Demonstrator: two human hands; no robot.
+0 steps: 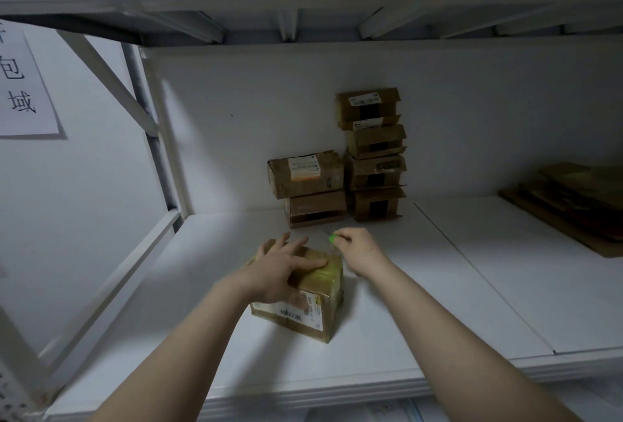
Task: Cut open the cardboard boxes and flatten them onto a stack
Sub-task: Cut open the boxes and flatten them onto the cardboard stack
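On the far left wall hangs a white paper sign (23,84) with printed characters, clear of the work. The task's thing, a taped brown cardboard box (313,307), sits near the front of the white metal shelf (438,286), a little left of centre. My left hand (283,263) lies flat on its top with the fingers spread wide and curled round nothing, which I read as pinning the box so it won't slide under a blade.

The box is turned so its near right corner points at me and its labelled side faces near and left. I judge that its long axis runs roughly near to far, though foreshortening makes that uncertain.

Just beyond the box's far right corner, my right hand (357,249) pinches a small green-handled cutter (333,238) between thumb and fingertips, the tool aimed left and far. It is off the cardboard, and the blade is too fine to see.

Behind, against the back panel, stand a two-high pile of brown boxes (308,189) and, touching it on the right, a four-high pile of smaller brown boxes (374,155), probably waiting their turn. Well apart at the far right lies a stack of flattened brown cardboard (573,199), kept out of the cutting space.
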